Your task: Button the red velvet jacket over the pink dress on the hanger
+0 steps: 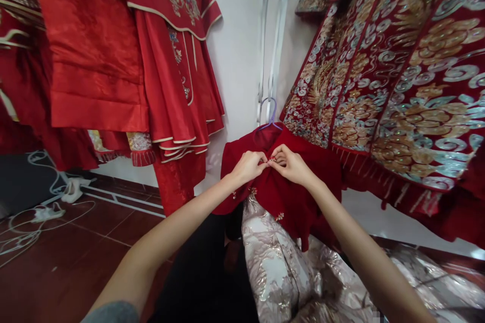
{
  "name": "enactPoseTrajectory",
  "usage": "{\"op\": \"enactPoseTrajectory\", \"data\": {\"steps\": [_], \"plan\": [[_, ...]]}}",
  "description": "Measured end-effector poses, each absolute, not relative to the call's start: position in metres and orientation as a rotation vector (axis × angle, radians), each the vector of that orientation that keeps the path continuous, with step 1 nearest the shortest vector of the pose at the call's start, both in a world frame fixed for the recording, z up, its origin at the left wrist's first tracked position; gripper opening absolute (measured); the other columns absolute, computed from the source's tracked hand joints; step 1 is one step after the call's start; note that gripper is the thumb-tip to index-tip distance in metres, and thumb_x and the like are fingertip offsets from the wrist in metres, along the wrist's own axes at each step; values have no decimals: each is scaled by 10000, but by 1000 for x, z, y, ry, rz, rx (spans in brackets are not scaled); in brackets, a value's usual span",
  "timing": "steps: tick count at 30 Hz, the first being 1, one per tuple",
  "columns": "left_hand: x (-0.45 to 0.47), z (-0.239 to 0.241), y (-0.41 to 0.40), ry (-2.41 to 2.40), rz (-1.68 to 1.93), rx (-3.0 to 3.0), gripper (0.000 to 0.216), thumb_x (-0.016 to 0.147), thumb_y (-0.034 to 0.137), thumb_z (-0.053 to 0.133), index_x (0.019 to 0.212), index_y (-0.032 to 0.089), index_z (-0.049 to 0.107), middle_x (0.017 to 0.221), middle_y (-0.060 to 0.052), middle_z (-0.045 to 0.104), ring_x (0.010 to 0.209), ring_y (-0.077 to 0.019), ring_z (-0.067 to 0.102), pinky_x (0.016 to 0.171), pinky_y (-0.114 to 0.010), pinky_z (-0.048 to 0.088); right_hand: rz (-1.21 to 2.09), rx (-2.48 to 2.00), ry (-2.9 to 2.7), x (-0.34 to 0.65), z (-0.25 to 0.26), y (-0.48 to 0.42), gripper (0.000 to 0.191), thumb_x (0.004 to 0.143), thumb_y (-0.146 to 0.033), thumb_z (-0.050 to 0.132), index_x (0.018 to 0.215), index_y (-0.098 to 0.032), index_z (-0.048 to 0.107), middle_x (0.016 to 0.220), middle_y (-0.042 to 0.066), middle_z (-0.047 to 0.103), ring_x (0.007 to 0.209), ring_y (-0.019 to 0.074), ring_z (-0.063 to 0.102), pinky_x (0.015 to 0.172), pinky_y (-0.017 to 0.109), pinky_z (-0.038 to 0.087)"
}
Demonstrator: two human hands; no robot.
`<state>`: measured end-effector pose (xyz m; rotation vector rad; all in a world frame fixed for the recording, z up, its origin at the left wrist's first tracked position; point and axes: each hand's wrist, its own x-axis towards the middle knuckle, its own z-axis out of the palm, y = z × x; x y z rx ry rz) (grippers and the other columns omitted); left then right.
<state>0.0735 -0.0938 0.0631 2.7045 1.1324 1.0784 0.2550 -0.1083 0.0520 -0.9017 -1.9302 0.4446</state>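
Observation:
A dark red velvet jacket [288,206] hangs on a thin purple hanger [271,121] in front of me. My left hand [250,166] pinches the jacket's front edge near the neckline. Close against it, my right hand [291,165] is closed on the opposite edge, beside a small jewelled button [272,159]. Fingertips of both hands nearly meet there and partly hide the button. More jewelled ornaments sit lower on the jacket's front. Beneath the jacket a pale metallic brocade garment [271,257] spreads downward.
Bright red gowns [94,70] hang at the left. To the right hangs a heavily sequinned red and gold garment [409,90]. White cables and a power strip [48,213] lie on the tiled floor, near a pale shoe [73,190] and a white rack base [121,200].

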Motion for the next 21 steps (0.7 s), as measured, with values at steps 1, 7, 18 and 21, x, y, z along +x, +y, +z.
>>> {"op": "enactPoseTrajectory", "data": {"steps": [1,7,18,21], "plan": [[73,64,-95,1115,1068,2726,126,813,278,602,828,181,682,745,-32,705,670,-165,636,631,-243,422,449,-894,-1939,255,53,-109,227,786,-305,613,913,-218,446,802,16,638,709,149,651,664,285,550],[74,69,-102,1039,1011,2867,106,811,175,539,800,188,645,797,-21,677,732,-162,625,667,-244,430,406,-889,-2011,254,57,-113,254,764,-244,578,958,-226,416,831,3,628,674,135,619,663,283,524],[84,21,-106,812,1206,2096,381,817,132,511,1196,179,514,1279,-124,551,1143,-209,557,988,-386,438,840,-835,-1497,233,2,-138,662,835,-412,525,1372,-292,157,1356,99,409,1254,180,454,1064,383,373],[90,6,-111,710,1098,1698,417,837,169,517,1253,195,518,1355,-109,520,1229,-200,511,1038,-360,404,821,-771,-1674,231,-21,-154,872,778,-275,571,1433,-319,-5,1530,95,163,1406,195,228,1117,433,296]]}}
